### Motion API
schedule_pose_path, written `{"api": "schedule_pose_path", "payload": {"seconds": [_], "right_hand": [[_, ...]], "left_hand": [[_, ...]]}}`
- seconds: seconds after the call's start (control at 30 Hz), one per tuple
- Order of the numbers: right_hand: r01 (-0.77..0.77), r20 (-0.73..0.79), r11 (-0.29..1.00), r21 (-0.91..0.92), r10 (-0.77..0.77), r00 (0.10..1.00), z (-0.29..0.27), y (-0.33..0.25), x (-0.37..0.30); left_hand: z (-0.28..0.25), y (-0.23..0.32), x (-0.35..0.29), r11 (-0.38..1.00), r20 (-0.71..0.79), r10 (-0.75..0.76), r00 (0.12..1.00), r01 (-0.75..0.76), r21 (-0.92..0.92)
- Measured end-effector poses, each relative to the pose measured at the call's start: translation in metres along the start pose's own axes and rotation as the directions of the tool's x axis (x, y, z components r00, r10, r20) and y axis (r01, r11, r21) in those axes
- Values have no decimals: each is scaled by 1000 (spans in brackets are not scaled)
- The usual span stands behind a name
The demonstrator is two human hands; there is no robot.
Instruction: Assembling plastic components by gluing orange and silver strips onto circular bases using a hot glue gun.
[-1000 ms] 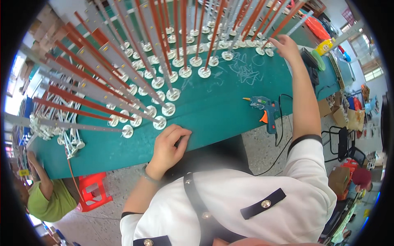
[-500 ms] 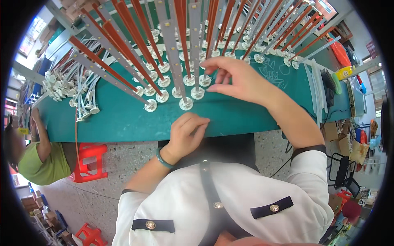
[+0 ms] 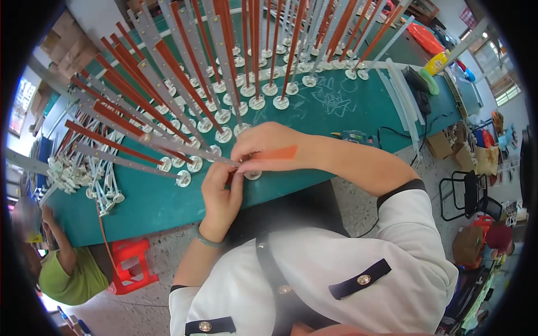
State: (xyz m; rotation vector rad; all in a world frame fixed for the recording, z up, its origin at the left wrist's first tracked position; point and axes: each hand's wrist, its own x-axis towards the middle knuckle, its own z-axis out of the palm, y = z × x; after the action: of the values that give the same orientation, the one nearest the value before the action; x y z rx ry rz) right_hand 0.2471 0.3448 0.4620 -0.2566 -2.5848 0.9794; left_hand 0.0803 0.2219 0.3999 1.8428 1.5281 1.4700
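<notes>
My left hand (image 3: 217, 193) and my right hand (image 3: 274, 144) meet near the table's front edge, fingertips pinched together. Between them is the lower end of a grey LED strip (image 3: 193, 150), which slants away to the upper left. An orange-red flat piece (image 3: 280, 153) shows across my right hand; what it belongs to is unclear. Below that hand, a round white base (image 3: 253, 175) is partly covered. Whether this base joins the strip is hidden by my fingers. Just beyond, grey and orange-red strips stand in several rows on round white bases (image 3: 223, 134).
Loose white-based strips lie piled (image 3: 73, 171) at the left of the green table (image 3: 151, 207). A person in a green top (image 3: 70, 277) sits there by a red stool (image 3: 134, 266). To the right are a tool (image 3: 356, 136), pale tubes (image 3: 400, 101) and a black cable.
My right hand has come down from among the standing strips to my left hand, and both now pinch an LED strip. The view has shifted, and the standing strips appear farther left.
</notes>
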Motion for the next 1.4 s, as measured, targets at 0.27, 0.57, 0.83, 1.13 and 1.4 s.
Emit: {"api": "schedule_pose_path", "payload": {"seconds": [0.27, 0.57, 0.83, 1.13, 1.4], "right_hand": [[-516, -329, 853, 80, 511, 794, -92, 10, -76], [-779, -803, 625, -43, 443, 400, -160, 129, -127], [-788, -803, 593, -166, 383, 457, -156, 150, -112], [-806, -828, 582, -109, 395, 398, -164, 155, -116], [-811, -817, 581, -67, 435, 379, -174, 163, -122]], "left_hand": [[13, 11, -4, 999, 150, -23, 988, 30, -45], [23, 2, -12, 1000, 289, -7, 957, 14, -23], [19, 0, -11, 997, 314, -41, 948, 59, -48], [19, -1, -7, 992, 331, -67, 941, 100, -84], [18, -1, -7, 989, 334, -78, 939, 114, -92]]}}
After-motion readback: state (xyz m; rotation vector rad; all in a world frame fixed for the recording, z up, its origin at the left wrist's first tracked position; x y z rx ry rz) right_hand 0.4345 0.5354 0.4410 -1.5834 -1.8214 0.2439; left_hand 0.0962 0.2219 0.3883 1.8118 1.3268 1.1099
